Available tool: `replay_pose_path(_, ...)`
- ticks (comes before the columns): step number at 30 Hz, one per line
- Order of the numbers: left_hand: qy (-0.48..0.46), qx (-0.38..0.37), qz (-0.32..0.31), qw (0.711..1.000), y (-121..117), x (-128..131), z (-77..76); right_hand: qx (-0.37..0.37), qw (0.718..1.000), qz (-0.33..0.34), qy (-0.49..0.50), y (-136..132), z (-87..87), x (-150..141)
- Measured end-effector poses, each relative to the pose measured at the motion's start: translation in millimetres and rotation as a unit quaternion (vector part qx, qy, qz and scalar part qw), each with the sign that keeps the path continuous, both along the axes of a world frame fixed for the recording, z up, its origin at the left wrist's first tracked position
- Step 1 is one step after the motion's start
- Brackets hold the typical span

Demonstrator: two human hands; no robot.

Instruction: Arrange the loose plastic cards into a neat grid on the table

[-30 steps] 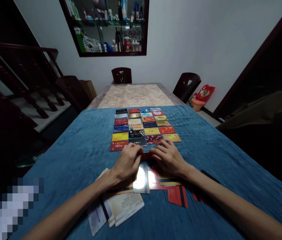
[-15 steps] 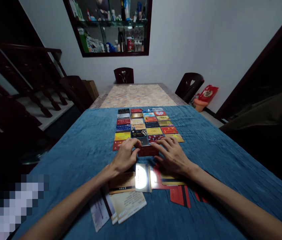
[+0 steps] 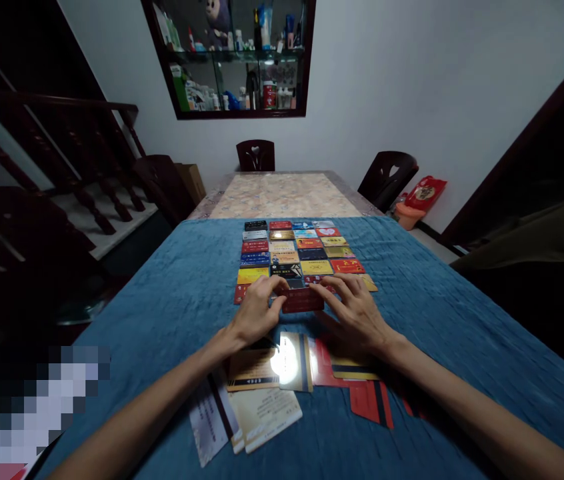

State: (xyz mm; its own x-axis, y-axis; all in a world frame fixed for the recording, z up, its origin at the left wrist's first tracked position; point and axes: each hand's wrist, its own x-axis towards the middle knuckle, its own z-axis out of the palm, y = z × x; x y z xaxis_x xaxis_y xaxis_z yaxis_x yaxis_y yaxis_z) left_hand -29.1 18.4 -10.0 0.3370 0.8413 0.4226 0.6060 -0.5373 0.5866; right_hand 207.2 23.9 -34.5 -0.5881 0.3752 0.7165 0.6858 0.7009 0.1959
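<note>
A dark red card [image 3: 303,301] is held by its two short ends, tilted up toward me. My left hand [image 3: 257,308] pinches its left end between thumb and fingers, and my right hand [image 3: 355,310] grips its right end. Just beyond stand neat rows of colourful cards [image 3: 317,267] in several columns, face up. My fingers hide part of the nearest row. Closer to me lie loose cards: a cream and gold one [image 3: 292,380] with a bright glare, a tan one [image 3: 253,377], pale ones [image 3: 272,417], and red ones [image 3: 369,403] with dark stripes, partly under my right forearm.
A blue cloth [image 3: 162,287] covers the near part of the table; its far end shows a patterned top [image 3: 282,193]. Dark chairs [image 3: 256,157] stand around it. A wall cabinet [image 3: 242,113] holds bottles, and a red bag [image 3: 425,193] rests by an orange bin [image 3: 409,216].
The dark red card now tilts up more, its face turned to me, with both hands still at its ends. The whole view has shifted slightly, moving the scene rightward.
</note>
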Motion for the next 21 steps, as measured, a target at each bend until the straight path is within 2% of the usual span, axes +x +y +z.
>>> replay_pose_path(9,0.103,0.065,-0.001,0.992,6.1,-11.2,1.9,-0.029,0.999,0.025,-0.025,24.6,8.2,-6.9)
replay_pose_path(21,0.165,0.078,-0.038,0.982,33.1,-48.5,7.5,-0.151,0.984,0.090,-0.028,65.6,13.5,-29.4)
